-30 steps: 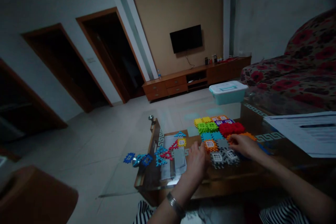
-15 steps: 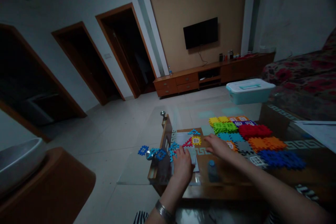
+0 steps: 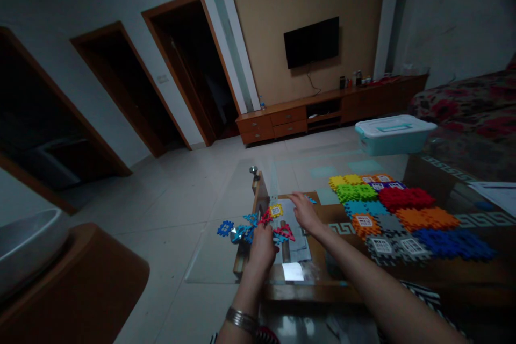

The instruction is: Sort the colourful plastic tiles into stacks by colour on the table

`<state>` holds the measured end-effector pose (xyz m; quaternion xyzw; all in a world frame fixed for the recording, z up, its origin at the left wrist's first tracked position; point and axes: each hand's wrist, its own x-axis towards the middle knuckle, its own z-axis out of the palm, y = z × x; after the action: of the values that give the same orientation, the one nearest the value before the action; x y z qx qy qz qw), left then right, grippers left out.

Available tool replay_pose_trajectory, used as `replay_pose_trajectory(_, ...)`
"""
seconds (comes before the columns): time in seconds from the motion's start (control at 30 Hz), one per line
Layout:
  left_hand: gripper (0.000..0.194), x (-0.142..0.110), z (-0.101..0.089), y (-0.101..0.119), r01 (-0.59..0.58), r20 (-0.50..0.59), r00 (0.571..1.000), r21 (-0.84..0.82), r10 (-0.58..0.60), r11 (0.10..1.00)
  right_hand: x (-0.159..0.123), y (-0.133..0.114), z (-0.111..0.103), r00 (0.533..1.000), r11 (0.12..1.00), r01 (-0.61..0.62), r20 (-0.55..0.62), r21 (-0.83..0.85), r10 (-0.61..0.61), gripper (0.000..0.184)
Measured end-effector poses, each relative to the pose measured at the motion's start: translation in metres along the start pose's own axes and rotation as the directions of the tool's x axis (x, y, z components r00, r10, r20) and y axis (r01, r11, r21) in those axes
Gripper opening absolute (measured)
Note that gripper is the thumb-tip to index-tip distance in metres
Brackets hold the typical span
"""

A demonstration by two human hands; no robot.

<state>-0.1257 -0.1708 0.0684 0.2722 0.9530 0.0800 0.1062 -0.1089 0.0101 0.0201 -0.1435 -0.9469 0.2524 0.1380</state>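
My left hand (image 3: 263,247) is closed on an assembly of notched plastic building pieces at the left end of the glass table; its fingertips are partly hidden among them. The assembly has light-blue pieces (image 3: 250,219), red triangular pieces (image 3: 285,232) and a yellow square window piece (image 3: 276,210) at its far side. A darker blue square piece (image 3: 226,228) sticks out at its left. Just right of the yellow piece, my right hand (image 3: 303,210) has its fingers stretched out over a sheet of paper (image 3: 300,247), holding nothing visible. A light-blue piece (image 3: 310,200) lies beyond it.
Piles of sorted pieces cover the table's right part: yellow, green (image 3: 356,192), red (image 3: 405,198), orange (image 3: 428,219), grey and blue (image 3: 454,243). A lidded turquoise box (image 3: 395,142) stands behind them. White papers (image 3: 497,196) lie at the right edge.
The yellow piece and a red triangle have shifted left with the assembly, and a second red triangle now shows. My right hand has moved left, over the paper. The view has tilted slightly.
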Motion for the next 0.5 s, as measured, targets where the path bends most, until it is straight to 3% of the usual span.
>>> replay_pose_trajectory(0.13,0.038,0.002,-0.003,-0.01,0.001,0.034,0.999,-0.007,-0.001,1.0,-0.003,0.017,-0.011,0.999,0.989,-0.013,0.045,-0.148,0.02,0.047)
replay_pose_trajectory(0.3,0.041,-0.008,-0.01,0.003,0.035,0.074,0.996,0.058,-0.039,0.998,-0.012,0.024,-0.028,0.987,0.959,-0.015,0.149,-0.284,0.059,0.03)
replay_pose_trajectory(0.5,0.038,-0.011,-0.001,0.016,0.03,0.012,0.999,0.029,-0.03,0.999,-0.023,0.032,-0.042,0.964,0.964,-0.091,0.219,-0.249,0.148,0.032)
